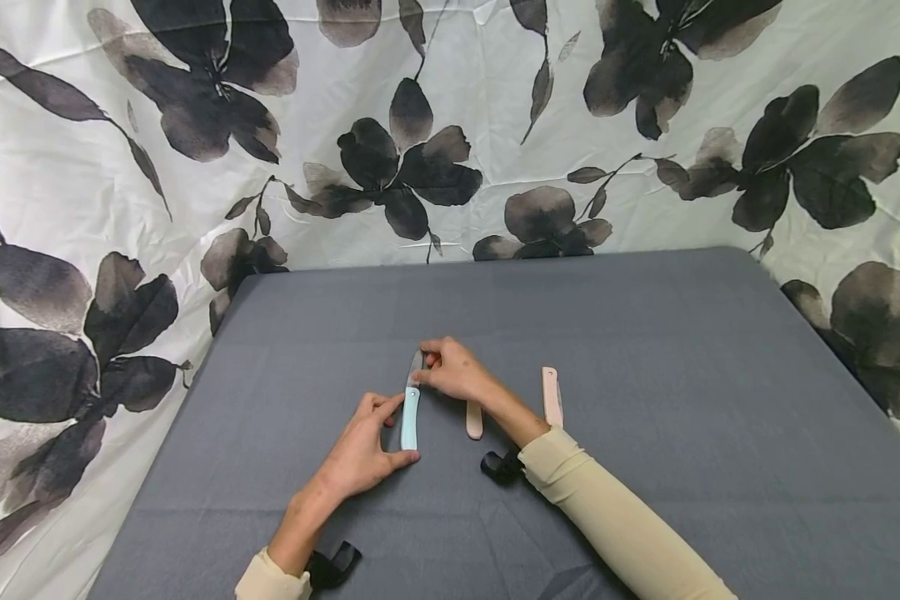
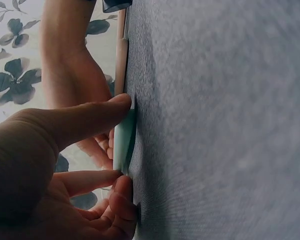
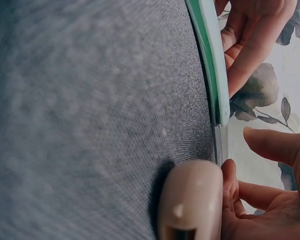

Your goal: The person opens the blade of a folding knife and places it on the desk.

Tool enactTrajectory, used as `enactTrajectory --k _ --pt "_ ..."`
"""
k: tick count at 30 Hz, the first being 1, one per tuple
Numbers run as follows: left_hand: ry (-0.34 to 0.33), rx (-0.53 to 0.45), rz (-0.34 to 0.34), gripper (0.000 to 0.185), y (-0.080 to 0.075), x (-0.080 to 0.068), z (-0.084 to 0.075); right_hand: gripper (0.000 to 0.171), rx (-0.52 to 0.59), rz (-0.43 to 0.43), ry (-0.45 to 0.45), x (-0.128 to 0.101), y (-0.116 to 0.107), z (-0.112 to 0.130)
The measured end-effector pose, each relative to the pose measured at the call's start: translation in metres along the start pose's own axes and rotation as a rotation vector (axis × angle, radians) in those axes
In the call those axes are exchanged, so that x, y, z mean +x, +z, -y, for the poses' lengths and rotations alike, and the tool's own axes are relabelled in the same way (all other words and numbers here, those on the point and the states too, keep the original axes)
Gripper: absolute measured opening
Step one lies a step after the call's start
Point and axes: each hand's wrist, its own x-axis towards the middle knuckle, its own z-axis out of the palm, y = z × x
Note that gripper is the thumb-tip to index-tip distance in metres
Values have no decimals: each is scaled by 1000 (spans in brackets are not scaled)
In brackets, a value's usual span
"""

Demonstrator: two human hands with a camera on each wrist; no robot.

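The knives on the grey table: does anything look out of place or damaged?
Nothing stands out. The blue knife lies flat, the left hand gripping its handle, the right hand pinching near its blade. Two pink knives lie beside it, roughly parallel, on the table.

I work at a makeshift recording spot rather than a proper kitchen or workshop: my desk (image 1: pixel 645 350) wears a plain grey cloth, and a white sheet (image 1: pixel 495 125) printed with dark flowers hangs all around.
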Motion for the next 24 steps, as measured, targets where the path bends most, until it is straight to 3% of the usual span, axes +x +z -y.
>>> enactTrajectory --k 6,14,20,24 --pt "-13 4 28 84 -1 1 -1 38 -36 31 -51 1 -1 0" --pt "-22 -24 31 88 -2 3 -2 51 17 -6 -13 -3 -6 -2" --pt "-11 -35 -40 77 -1 7 -5 40 86 -86 -13 -10 -17 -2" --pt "18 -33 -122 64 -1 11 -10 28 68 -114 -37 -16 -26 -3"
